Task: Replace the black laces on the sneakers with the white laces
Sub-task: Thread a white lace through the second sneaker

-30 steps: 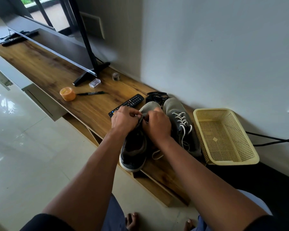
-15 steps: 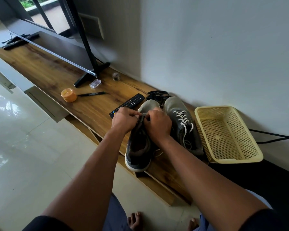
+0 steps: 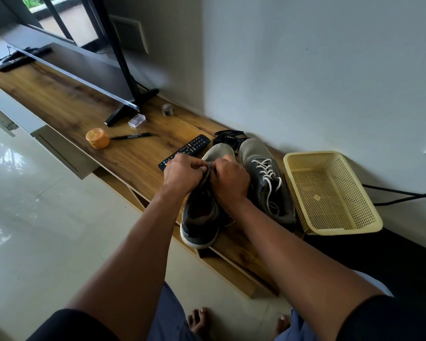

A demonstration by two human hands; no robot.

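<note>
**Both hands busy at the throat of the left sneaker, mid-frame**

Centre of the frame: left hand [image 3: 182, 174] and right hand [image 3: 229, 179] meeting knuckle to knuckle over the near sneaker [image 3: 202, 217], fingers of both curled tight and pinching at its lace area. Hard to tell exactly what sits between the fingertips, hidden behind the knuckles; a sliver of pale lace [image 3: 229, 221] peeking out below the right wrist. Heel of that sneaker hanging just over the front edge of the wooden shelf [image 3: 67, 104], toe pointing up-frame toward the wall.

Just to the right, touching side by side: the second sneaker [image 3: 268, 178], already threaded with white laces [image 3: 266, 172], loose ends trailing down its tongue. Above both toes, against the wall, a dark tangle, the black laces [image 3: 229, 137] by the look of it.

Further right, a yellow perforated basket [image 3: 369, 212] beside the laced sneaker, a small pale scrap on its floor. Left of the hands, a black remote control [image 3: 190, 150] lying diagonally, its near end tucked behind the left hand. Upper left: an orange round tub [image 3: 97, 138], a black pen [image 3: 133, 136] touching it, a small clear box [image 3: 136, 120], and a TV stand foot [image 3: 130, 105] planted on the wood. Bottom edge: bare toes on the pale tiled floor [image 3: 35, 205].
</note>
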